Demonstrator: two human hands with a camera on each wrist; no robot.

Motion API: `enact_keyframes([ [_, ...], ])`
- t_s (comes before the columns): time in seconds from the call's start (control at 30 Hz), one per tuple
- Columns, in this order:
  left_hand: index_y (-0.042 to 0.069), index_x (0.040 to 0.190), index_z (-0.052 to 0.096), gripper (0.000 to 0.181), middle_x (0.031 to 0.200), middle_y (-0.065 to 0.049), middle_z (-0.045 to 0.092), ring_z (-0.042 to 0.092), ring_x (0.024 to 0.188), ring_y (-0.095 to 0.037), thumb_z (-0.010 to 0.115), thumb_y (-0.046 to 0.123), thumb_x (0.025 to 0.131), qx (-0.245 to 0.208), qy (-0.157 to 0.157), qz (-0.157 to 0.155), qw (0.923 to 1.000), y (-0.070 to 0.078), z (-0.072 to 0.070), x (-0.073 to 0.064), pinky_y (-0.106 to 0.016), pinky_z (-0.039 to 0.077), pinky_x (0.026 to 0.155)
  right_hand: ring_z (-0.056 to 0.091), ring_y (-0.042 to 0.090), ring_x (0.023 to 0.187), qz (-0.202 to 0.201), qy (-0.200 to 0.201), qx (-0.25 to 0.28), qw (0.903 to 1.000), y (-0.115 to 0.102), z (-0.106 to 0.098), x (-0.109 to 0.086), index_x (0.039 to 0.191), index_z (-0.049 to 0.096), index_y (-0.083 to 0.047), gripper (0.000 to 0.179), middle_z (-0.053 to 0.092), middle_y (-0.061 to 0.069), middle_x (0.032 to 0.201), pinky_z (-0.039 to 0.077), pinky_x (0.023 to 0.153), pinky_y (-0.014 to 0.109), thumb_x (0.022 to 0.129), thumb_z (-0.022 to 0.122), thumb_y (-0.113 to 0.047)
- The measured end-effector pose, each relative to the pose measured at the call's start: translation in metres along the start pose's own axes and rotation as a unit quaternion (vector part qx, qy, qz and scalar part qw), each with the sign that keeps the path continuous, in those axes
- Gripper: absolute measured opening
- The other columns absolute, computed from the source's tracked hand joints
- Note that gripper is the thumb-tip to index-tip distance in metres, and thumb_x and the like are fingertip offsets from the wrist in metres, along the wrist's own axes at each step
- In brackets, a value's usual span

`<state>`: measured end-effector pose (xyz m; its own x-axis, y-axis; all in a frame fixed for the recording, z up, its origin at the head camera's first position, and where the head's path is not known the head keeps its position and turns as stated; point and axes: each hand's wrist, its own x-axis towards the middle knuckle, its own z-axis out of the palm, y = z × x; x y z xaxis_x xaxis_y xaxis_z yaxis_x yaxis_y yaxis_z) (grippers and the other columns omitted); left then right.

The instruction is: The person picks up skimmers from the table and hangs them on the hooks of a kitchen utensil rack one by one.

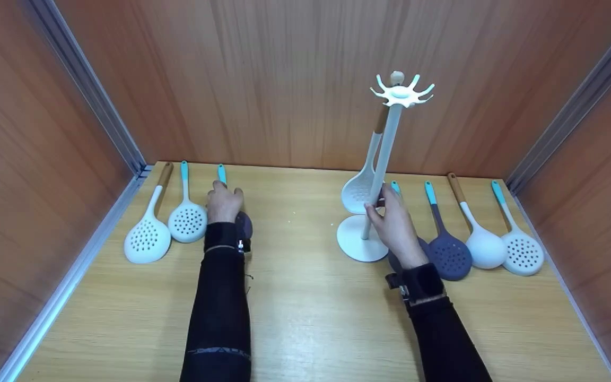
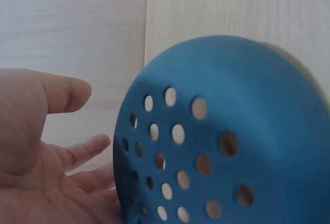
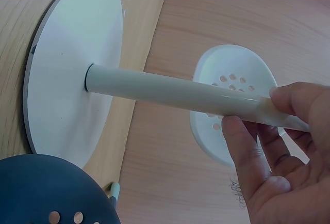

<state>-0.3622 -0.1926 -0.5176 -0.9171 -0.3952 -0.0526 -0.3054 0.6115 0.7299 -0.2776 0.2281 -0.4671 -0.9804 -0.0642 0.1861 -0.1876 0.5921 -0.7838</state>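
Observation:
My right hand point(image 1: 398, 228) grips the pole of a white utensil stand point(image 1: 385, 154), thumb and fingers around it in the right wrist view. A white skimmer point(image 1: 358, 188) with a brown handle hangs from the stand's far side. My left hand point(image 1: 224, 204) is over the handle of a dark skimmer point(image 1: 244, 225) with a turquoise end. In the left wrist view that skimmer's holed head point(image 2: 221, 131) hides part of the hand; the thumb and fingers point(image 2: 85, 152) are spread apart.
On the left lie a white skimmer with brown handle point(image 1: 147, 241) and one with turquoise handle point(image 1: 188, 222). To the right lie a dark skimmer point(image 1: 450, 254), a white ladle point(image 1: 486, 248), a white skimmer point(image 1: 523, 253) and a dark utensil partly behind my right hand. Wooden walls enclose the table.

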Motion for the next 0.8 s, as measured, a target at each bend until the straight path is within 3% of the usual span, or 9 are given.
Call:
enact_keyframes([
  [0.4, 0.001, 0.161, 0.055, 0.060, 0.146, -0.031, 0.074, 0.072, 0.139, -0.050, 0.058, 0.036, 0.112, -0.047, -0.005, -0.027, 0.9985, 0.000, 0.002, 0.004, -0.060, 0.059, 0.120, 0.072, 0.047, 0.140, 0.007, -0.007, 0.004, 0.9999, -0.002, -0.001, 0.001, 0.167, 0.051, 0.002, 0.052, 0.067, 0.028, 0.153, 0.068, 0.114, 0.060, 0.119, 0.068, -0.010],
  [0.63, 0.002, 0.165, 0.053, 0.059, 0.150, -0.031, 0.073, 0.071, 0.139, -0.046, 0.055, 0.035, 0.115, -0.068, 0.003, -0.038, 0.9969, 0.026, -0.015, -0.026, -0.058, 0.058, 0.121, 0.072, 0.046, 0.140, 0.008, -0.009, 0.002, 0.9999, -0.002, -0.001, 0.000, 0.167, 0.052, 0.001, 0.052, 0.067, 0.027, 0.153, 0.068, 0.114, 0.060, 0.119, 0.068, -0.011],
  [0.8, 0.002, 0.167, 0.053, 0.059, 0.147, -0.029, 0.075, 0.072, 0.132, -0.041, 0.054, 0.034, 0.118, -0.076, 0.003, -0.038, 0.9964, 0.032, -0.019, -0.029, -0.051, 0.058, 0.114, 0.073, 0.045, 0.140, 0.007, -0.008, 0.003, 0.9999, -0.001, -0.001, 0.000, 0.166, 0.053, 0.000, 0.050, 0.068, 0.026, 0.153, 0.068, 0.114, 0.060, 0.119, 0.069, -0.011],
])
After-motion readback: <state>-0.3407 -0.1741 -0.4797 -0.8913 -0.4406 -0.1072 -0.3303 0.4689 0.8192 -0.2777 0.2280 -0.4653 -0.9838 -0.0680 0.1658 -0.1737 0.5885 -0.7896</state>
